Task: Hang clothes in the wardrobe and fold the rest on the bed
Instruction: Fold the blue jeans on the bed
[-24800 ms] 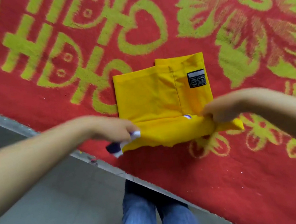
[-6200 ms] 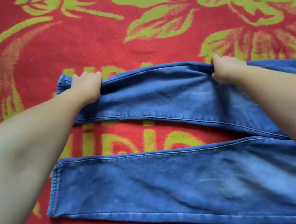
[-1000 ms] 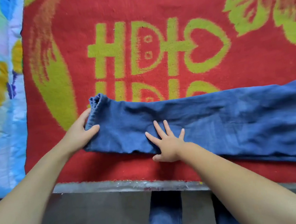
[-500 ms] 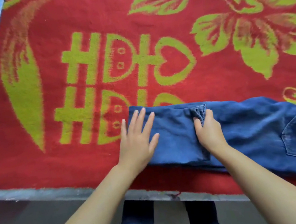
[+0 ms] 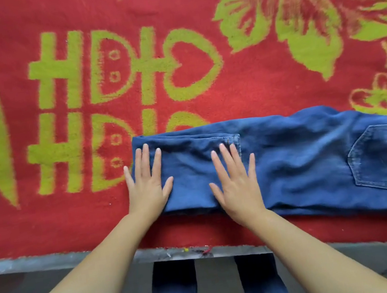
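Left hand [image 5: 147,191] and right hand [image 5: 238,185], grip released, fingers flat, press folded jeans [image 5: 303,156] on red blanket [image 5: 253,81].

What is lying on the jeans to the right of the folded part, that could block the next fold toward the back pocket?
Nothing visible. Both hands, left hand and right hand, press flat on the folded part of the jeans. From there to the back pocket only bare, wrinkled denim shows on the red blanket.
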Available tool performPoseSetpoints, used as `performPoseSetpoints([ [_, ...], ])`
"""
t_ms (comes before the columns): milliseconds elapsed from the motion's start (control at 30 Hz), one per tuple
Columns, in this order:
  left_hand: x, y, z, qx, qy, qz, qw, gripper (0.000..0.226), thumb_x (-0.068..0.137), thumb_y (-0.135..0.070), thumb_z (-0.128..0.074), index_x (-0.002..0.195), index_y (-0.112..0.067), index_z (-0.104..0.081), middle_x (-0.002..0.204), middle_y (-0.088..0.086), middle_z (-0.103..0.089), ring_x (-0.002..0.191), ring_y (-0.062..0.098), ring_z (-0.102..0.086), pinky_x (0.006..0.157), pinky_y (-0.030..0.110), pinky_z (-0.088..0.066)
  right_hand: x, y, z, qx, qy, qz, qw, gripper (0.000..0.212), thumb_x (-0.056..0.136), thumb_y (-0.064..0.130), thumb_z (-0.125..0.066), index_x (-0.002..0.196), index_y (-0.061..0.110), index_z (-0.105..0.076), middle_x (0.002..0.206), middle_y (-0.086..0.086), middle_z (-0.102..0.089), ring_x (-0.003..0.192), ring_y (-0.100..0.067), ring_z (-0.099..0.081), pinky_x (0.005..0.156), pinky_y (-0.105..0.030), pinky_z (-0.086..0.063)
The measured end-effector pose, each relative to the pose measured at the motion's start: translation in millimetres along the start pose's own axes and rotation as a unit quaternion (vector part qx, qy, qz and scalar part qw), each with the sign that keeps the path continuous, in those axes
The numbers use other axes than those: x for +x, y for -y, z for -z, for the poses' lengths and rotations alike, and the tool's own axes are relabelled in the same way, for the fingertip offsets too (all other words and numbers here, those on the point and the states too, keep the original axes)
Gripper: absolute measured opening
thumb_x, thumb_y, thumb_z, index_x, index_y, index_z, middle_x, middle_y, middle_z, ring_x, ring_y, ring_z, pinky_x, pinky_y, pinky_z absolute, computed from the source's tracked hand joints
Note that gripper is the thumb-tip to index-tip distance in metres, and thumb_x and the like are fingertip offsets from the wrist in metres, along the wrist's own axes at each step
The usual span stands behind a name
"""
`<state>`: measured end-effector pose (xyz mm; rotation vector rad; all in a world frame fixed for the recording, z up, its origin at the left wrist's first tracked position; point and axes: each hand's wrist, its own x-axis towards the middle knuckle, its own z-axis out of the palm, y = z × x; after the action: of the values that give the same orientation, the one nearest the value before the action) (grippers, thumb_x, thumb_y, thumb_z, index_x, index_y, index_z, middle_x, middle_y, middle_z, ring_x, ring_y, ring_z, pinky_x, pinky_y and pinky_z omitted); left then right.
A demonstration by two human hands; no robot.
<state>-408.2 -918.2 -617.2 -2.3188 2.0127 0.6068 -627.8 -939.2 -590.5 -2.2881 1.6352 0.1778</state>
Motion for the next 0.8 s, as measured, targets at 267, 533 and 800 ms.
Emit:
performPoseSetpoints([
  [267, -5.1, 6.7, 38.7, -0.372, 0.012, 0.284, 0.884, 0.038, 0.084, -0.010, -0.070, 0.119, -0.003, -0.055, 0.116, 0.015, -0.063, 0.107, 0.026, -0.060, 0.084, 0.030, -0.044, 2.8, -6.8, -0.3, -0.055, 0.215, -0.040, 0.974, 0.072, 0.096, 0.060, -0.019, 0.153, 0.023, 0.006, 0.159, 0.006, 0.019, 0.144, -0.028, 0.024, 0.106, -0.070, 0.013],
  [533, -36.1, -113.9, 123.8, -0.421, 0.144, -0.064, 0.893, 0.055, 0.077, -0.024, -0.058, 0.129, -0.014, -0.044, 0.122, -0.004, -0.049, 0.113, 0.000, -0.046, 0.098, 0.009, -0.032, 0.4, 14.5, 124.4, 0.529, 0.145, -0.132, 0.826, 0.057, 0.085, 0.054, -0.058, 0.134, 0.028, -0.045, 0.118, 0.010, -0.059, 0.111, -0.005, -0.054, 0.092, -0.022, -0.039],
  [800, -34.1, -205.8, 59.2, -0.187, 0.014, -0.205, 0.960, 0.065, 0.090, -0.047, -0.041, 0.145, -0.013, -0.034, 0.150, 0.013, -0.033, 0.142, 0.029, -0.027, 0.115, 0.055, -0.018, -31.9, -158.7, 147.8, 0.396, -0.050, -0.280, 0.873, 0.002, 0.092, 0.019, -0.051, 0.092, 0.017, -0.052, 0.084, 0.003, -0.056, 0.082, -0.019, -0.051, 0.061, -0.024, -0.025],
])
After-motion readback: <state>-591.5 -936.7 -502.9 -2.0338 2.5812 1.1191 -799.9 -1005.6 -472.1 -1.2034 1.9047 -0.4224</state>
